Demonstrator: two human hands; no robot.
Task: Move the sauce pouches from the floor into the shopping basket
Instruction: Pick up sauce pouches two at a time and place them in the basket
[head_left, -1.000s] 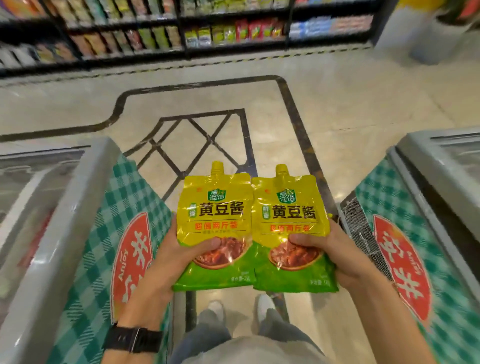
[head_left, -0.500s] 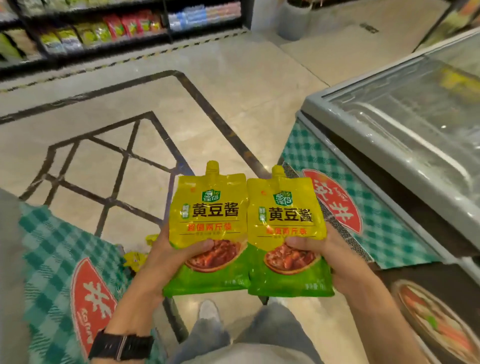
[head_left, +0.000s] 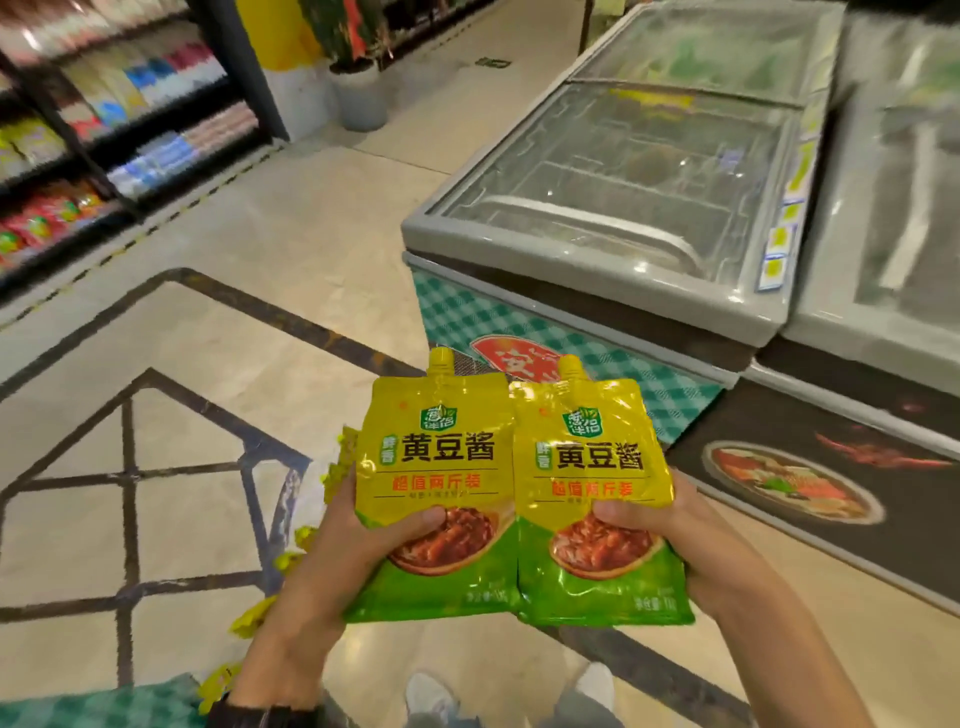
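Note:
I hold two yellow-and-green sauce pouches upright, side by side, at chest height. My left hand (head_left: 332, 551) grips the left pouch (head_left: 436, 467) at its lower edge, thumb on the front. My right hand (head_left: 691, 540) grips the right pouch (head_left: 592, 483) the same way. Their inner edges touch. More yellow pouches (head_left: 260, 618) lie on the floor behind my left forearm, mostly hidden. No shopping basket is in view.
A glass-topped chest freezer (head_left: 623, 228) with a green checked front stands ahead on the right, with another freezer (head_left: 883, 260) beside it. Stocked shelves (head_left: 104, 130) line the far left. A grey pot (head_left: 358, 98) stands at the back. My shoes (head_left: 431, 696) show below.
My view has swung to the right: the right-hand freezers now fill the upper right and the left freezer has nearly left the frame. Both hands keep the pouches held as before.

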